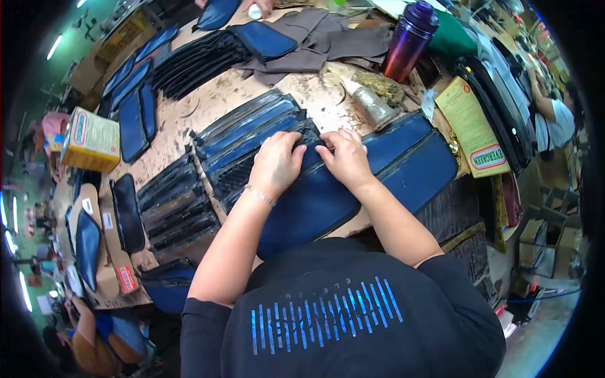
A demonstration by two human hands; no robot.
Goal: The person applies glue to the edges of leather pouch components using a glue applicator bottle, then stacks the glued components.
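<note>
A dark blue leather-like panel (309, 205) with a black edge lies in front of me at the bench's near side. My left hand (277, 162) is closed, thumb and fingers pinched at the panel's far edge. Close beside it, my right hand (346, 159) also has its fingers bent and pinched on that edge. The material between the fingertips is mostly hidden. Beyond my left hand lie overlapping blue strips with black borders (252, 129). Another blue panel (409, 170) with a dark seam lies to the right of my right hand.
A glue bottle (372, 106), a purple flask (411, 41) and a yellow Evergreen can (472, 129) stand or lie at the right. Another can (92, 140) stands left. Stacked black pieces (195, 63) and brown cloth (315, 34) lie at the back, near another person's hand (261, 7).
</note>
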